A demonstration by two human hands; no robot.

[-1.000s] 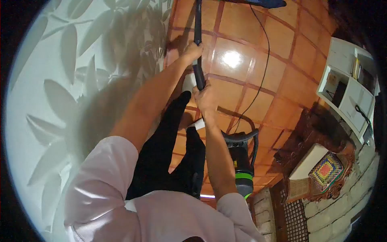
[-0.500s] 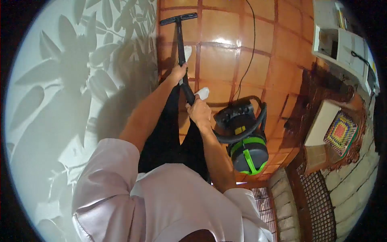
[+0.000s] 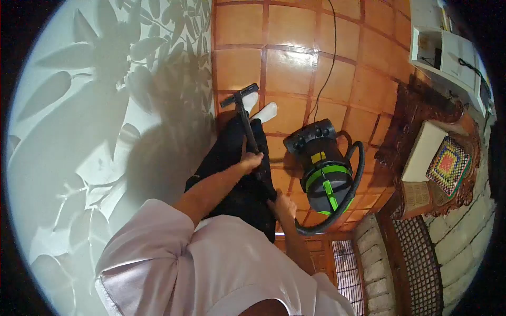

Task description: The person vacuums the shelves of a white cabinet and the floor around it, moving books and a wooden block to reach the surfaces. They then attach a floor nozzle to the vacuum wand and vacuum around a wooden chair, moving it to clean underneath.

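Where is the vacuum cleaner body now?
In the head view, the vacuum cleaner body stands on the tiled floor, right of the person's legs, beside the right hand.

Wall [image 3: 105,131] blocks left; vacuum canister [image 3: 322,171] blocks right; tiled floor [image 3: 287,68] ahead open.

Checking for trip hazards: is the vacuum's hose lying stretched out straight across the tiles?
No, the hose curls around the vacuum canister in a loop.

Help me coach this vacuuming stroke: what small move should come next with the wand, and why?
Probably push the wand forward again. The floor head sits close in by the feet, near the leaf-patterned wall, with both hands, left hand and right hand, gripping the wand. Tiled floor lies ahead; steer left of the power cord.
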